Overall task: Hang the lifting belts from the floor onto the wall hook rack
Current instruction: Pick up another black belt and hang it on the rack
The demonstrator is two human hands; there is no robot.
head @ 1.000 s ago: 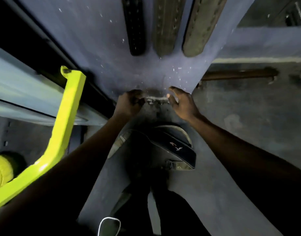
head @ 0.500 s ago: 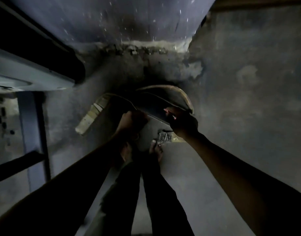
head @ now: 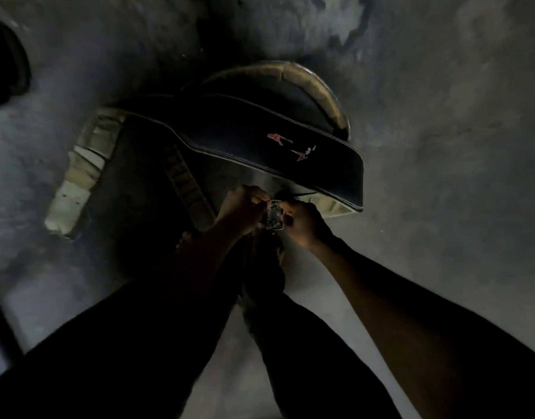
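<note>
Underfoot, dim mottled grey concrete floor [head: 441, 131].

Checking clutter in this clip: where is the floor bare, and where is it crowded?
Bare concrete floor lies right of the black belt, and left of the tan belt. Crowded: the centre, where both hands meet at the buckle above the feet.

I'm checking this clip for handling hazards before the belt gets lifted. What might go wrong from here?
1. Both hands, left hand and right hand, pinch only the small metal buckle; the heavy black belt may swing or slip free when raised.
2. A tan belt lies curled partly beneath the black one and might snag or drag along.
3. The scene is dim, so fingers could get nipped at the buckle.
</note>
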